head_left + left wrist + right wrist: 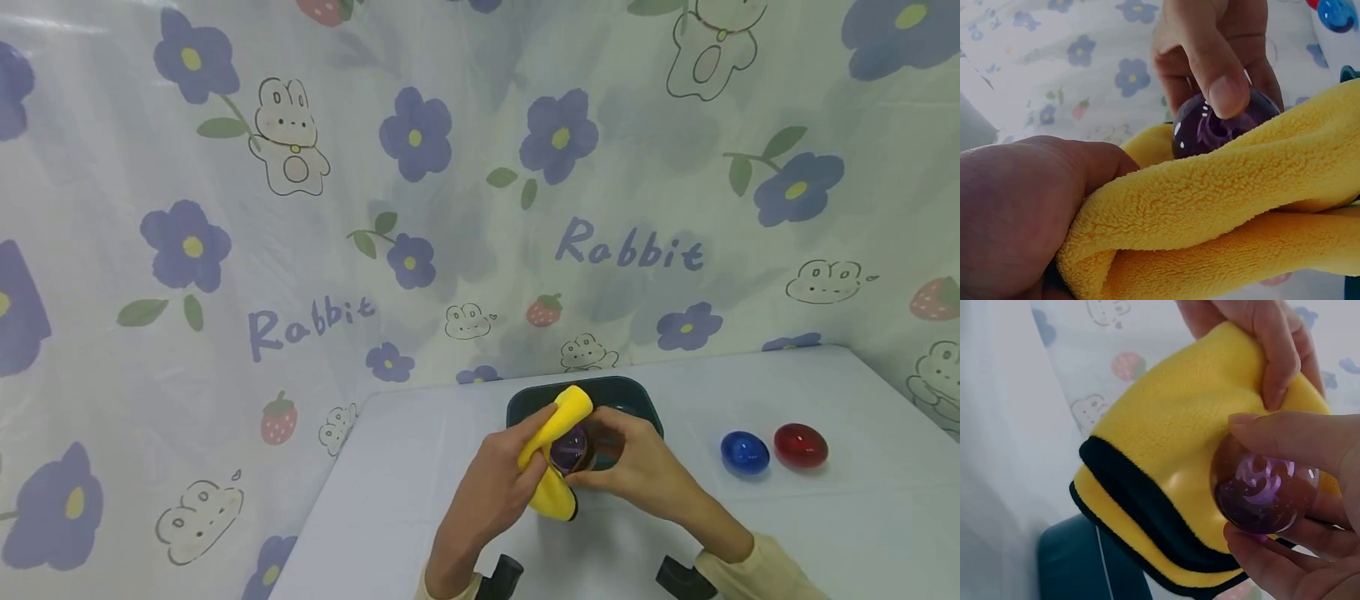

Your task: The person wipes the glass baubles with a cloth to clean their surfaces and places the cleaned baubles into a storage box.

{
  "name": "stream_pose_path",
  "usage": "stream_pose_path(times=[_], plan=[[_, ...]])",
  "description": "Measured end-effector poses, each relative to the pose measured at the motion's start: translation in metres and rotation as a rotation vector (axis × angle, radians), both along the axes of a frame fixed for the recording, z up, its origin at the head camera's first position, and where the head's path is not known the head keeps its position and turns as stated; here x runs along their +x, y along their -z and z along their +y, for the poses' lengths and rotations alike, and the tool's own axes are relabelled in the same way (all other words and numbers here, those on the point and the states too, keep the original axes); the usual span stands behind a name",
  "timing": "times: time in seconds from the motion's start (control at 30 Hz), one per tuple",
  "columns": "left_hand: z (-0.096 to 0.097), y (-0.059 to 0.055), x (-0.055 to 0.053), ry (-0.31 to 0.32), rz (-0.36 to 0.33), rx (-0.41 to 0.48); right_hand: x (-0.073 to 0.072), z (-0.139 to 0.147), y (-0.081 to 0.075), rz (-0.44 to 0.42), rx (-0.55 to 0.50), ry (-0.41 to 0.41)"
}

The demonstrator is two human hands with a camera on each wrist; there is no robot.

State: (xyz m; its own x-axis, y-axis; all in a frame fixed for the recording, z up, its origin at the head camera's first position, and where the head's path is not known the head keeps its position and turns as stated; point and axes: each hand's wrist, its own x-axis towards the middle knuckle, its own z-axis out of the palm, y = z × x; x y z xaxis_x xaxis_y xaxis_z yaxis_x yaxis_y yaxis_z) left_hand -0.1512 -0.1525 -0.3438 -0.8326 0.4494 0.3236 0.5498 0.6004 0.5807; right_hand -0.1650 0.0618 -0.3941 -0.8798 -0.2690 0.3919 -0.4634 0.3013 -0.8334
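My left hand [495, 479] grips a folded yellow cloth [557, 498] with black edging, and the cloth's fuzzy folds fill much of the left wrist view. Between thumb and fingers, my right hand [643, 467] holds a shiny, see-through purple egg [1263, 490]. The egg lies right up against the cloth, which overlaps part of it in the left wrist view. Both hands are close together in front of a dark green basin [637, 407], partly covering it in the head view.
To the right on the white table [847, 533], a blue egg [745, 453] sits beside a red egg [801, 446]. Behind the table hangs a curtain [472, 208] printed with flowers and rabbits.
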Motion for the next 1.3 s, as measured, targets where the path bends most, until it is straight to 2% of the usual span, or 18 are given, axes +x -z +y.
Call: stream_pose_path(times=[0.2,0.4,0.6,0.8,1.03,1.3], plan=[[-0.008,0.004,-0.007,0.052,-0.045,-0.015,0.006,-0.002,-0.003,0.025,0.022,-0.046],[-0.013,0.008,-0.012,0.1,-0.083,0.012,0.012,-0.003,-0.007,0.039,0.022,-0.051],[-0.014,0.007,-0.015,0.133,-0.12,0.029,0.016,-0.002,-0.011,0.05,-0.032,-0.057],[-0.014,0.008,-0.016,0.143,-0.194,0.063,0.017,-0.001,-0.012,0.079,-0.077,-0.051],[-0.016,0.009,-0.015,0.158,-0.294,0.151,0.018,0.004,-0.015,0.104,-0.077,-0.024],[-0.018,0.008,-0.009,0.168,-0.418,0.217,0.018,0.012,-0.02,0.042,-0.07,0.012]])
